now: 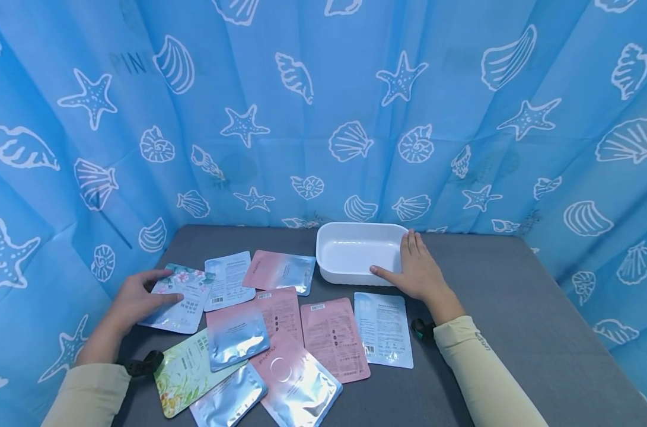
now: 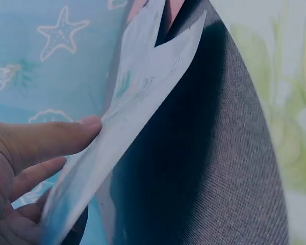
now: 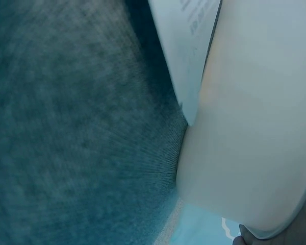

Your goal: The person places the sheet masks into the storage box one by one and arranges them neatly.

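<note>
On the left, my left hand (image 1: pixel 133 299) pinches a blue-white floral sheet mask packet (image 1: pixel 187 296) at its edge. In the left wrist view the thumb (image 2: pixel 56 140) lies on one face of the packet (image 2: pixel 137 102) and the fingers are partly behind it; the packet is tilted off the grey cloth. My right hand (image 1: pixel 421 270), fingers straight and thumb spread, rests against the right end of a white plastic basin (image 1: pixel 355 277). In the right wrist view the basin's wall (image 3: pixel 245 127) fills the right side, and only a bit of the hand shows at the lower corner.
Several mask packets lie about: light blue (image 1: pixel 229 281), pink-blue (image 1: pixel 288 270), pink (image 1: pixel 336 341), white-blue (image 1: pixel 384 329) and green (image 1: pixel 192 367). Some overlap near the front edge. Behind the grey table (image 1: pixel 515 320) hangs a blue seashell curtain (image 1: pixel 323 118).
</note>
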The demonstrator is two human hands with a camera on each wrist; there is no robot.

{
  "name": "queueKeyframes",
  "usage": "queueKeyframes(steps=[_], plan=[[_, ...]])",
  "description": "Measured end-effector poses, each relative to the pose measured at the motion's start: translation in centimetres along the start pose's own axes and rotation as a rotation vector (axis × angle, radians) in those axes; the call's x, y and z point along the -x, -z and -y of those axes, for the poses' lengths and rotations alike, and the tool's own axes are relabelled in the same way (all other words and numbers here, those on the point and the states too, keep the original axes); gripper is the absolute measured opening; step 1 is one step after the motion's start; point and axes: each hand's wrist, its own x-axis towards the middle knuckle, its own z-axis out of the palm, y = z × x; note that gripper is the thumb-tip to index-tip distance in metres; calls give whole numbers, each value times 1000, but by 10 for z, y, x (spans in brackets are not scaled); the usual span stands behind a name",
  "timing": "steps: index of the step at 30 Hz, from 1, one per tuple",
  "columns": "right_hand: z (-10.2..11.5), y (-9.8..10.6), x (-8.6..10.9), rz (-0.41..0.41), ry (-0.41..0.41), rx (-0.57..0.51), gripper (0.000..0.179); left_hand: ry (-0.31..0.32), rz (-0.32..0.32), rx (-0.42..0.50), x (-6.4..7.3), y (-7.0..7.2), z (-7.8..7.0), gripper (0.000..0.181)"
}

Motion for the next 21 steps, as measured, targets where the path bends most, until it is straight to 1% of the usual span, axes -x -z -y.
queueKeyframes(steps=[7, 12, 16, 21], plan=[[0, -1, -1, 0, -1, -4, 130, -35, -79, 72, 6, 1, -11, 77], [-2, -2, -2, 4, -1, 2, 131, -57, -123, 96, 9, 4, -21, 75], [-1, -1, 0, 6, -2, -4, 131, -67, -147, 131, 11, 5, -32, 74], [1, 0, 2, -5, 2, -17, 130, -110, -182, 186, 14, 3, -51, 71]])
